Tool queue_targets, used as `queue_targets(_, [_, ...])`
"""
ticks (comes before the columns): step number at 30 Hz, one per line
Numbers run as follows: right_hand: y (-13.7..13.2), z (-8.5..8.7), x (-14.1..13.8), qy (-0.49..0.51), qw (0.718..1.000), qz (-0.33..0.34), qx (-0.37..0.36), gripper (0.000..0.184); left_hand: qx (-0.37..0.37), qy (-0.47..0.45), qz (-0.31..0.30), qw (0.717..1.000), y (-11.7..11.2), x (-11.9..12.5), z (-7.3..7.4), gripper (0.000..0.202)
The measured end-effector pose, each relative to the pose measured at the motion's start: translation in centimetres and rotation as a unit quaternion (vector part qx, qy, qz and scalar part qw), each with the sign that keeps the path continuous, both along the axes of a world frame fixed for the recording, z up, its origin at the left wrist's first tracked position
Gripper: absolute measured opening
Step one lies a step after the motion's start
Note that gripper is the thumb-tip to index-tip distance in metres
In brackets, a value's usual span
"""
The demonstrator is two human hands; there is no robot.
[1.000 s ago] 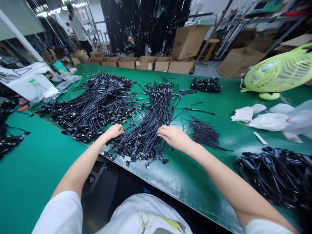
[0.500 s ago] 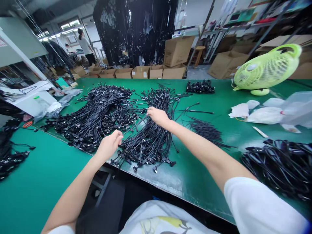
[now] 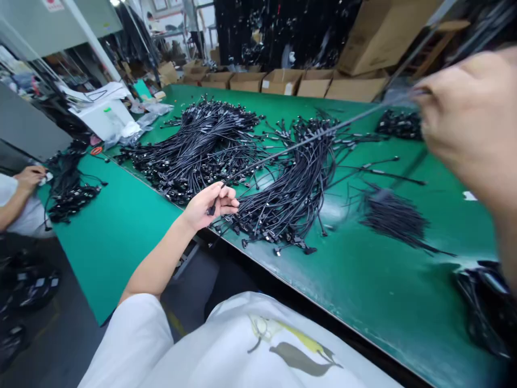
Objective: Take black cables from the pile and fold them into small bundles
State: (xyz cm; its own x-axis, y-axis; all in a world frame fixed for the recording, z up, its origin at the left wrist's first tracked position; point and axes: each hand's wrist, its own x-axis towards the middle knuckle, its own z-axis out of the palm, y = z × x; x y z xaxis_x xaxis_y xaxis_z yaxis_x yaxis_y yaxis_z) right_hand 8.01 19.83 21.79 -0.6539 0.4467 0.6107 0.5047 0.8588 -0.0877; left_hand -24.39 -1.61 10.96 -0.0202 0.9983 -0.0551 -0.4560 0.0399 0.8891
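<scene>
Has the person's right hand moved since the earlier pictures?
Yes. Judged against the green workbench, the right hand has lifted off the black cable pile and moved right, raised high and drawing out one black cable.

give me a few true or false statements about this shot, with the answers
1. The left hand holds a black cable stretched out towards the right hand. True.
2. The right hand rests flat on the cables. False: it is raised above the green table.
3. The heap of black cables lies on the floor. False: it lies on the green table.
4. Cardboard boxes stand in a row beyond the far end of the table. True.
5. Another person's hand shows at the left edge of the view. True.
</scene>
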Motion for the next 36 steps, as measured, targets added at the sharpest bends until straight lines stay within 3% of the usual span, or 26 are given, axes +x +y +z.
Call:
queue_targets(3, [0.2, -3.9, 3.7, -0.023, 0.990, -0.141, 0.017, 0.054, -0.018, -0.037, 0.025, 0.999, -0.1, -0.5, -0.7, 0.026])
queue_targets(6, [-2.2, -8.1, 6.0, -0.154, 0.974, -0.165, 0.031, 0.050, 0.008, 0.014, 0.040, 0.999, 0.2, 0.1, -1.3, 0.021])
queue_targets(9, [-7.3, -10.8, 5.3, -0.304, 0.940, -0.141, -0.069, 0.027, 0.070, 0.181, 0.072, 0.978, 1.0, 3.1, -1.3, 0.023])
queue_targets(11, [-11.2, -11.0, 3.0, -0.355, 0.918, -0.062, -0.165, 0.020, 0.118, 0.326, 0.071, 0.935, 1.5, 6.1, -1.2, 0.024])
queue_targets(13, [-13.9, -10.0, 0.4, -0.340, 0.917, 0.020, -0.209, 0.017, 0.153, 0.423, 0.017, 0.893, 1.7, 9.1, -1.5, 0.025])
queue_targets(14, [-14.5, -9.3, -0.7, -0.311, 0.925, 0.035, -0.217, 0.017, 0.155, 0.439, -0.026, 0.885, 1.6, 10.3, -1.7, 0.027])
queue_targets(16, [-14.2, -7.9, -1.8, -0.244, 0.941, 0.040, -0.232, 0.016, 0.133, 0.406, -0.114, 0.897, 1.3, 11.6, -2.4, 0.029])
queue_targets(19, [-11.3, -7.6, 0.0, -0.160, 0.938, 0.069, -0.299, 0.023, 0.074, 0.233, -0.201, 0.949, 0.6, 10.4, -2.9, 0.033])
queue_targets(21, [-9.3, -9.0, 2.4, -0.107, 0.923, 0.085, -0.360, 0.030, 0.040, 0.090, -0.184, 0.978, 0.2, 8.3, -2.4, 0.030])
queue_targets(23, [-7.9, -11.1, 4.6, -0.058, 0.918, 0.059, -0.388, 0.037, 0.017, -0.023, -0.093, 0.995, -0.1, 6.0, -1.4, 0.026])
queue_targets(25, [-7.7, -13.2, 6.0, -0.026, 0.930, 0.013, -0.366, 0.040, 0.007, -0.085, 0.013, 0.996, -0.3, 4.5, -0.5, 0.027])
queue_targets(27, [-8.5, -14.6, 6.3, -0.043, 0.952, -0.024, -0.302, 0.040, 0.002, -0.100, 0.069, 0.993, 0.0, 4.0, 0.0, 0.029])
queue_targets(29, [-10.3, -14.9, 5.8, -0.112, 0.966, -0.039, -0.231, 0.040, -0.010, -0.079, 0.060, 0.995, 0.7, 4.6, -0.2, 0.028])
queue_targets(31, [-12.5, -14.2, 4.9, -0.199, 0.960, -0.010, -0.195, 0.035, -0.007, -0.026, 0.039, 0.999, 1.5, 6.1, -1.0, 0.031])
queue_targets(34, [-14.9, -11.9, 3.2, -0.270, 0.924, 0.116, -0.244, 0.030, 0.038, 0.120, 0.002, 0.992, 2.0, 9.3, -2.6, 0.030])
queue_targets(36, [-15.1, -10.6, 2.2, -0.234, 0.910, 0.172, -0.298, 0.029, 0.074, 0.232, -0.063, 0.968, 1.7, 11.4, -3.5, 0.030])
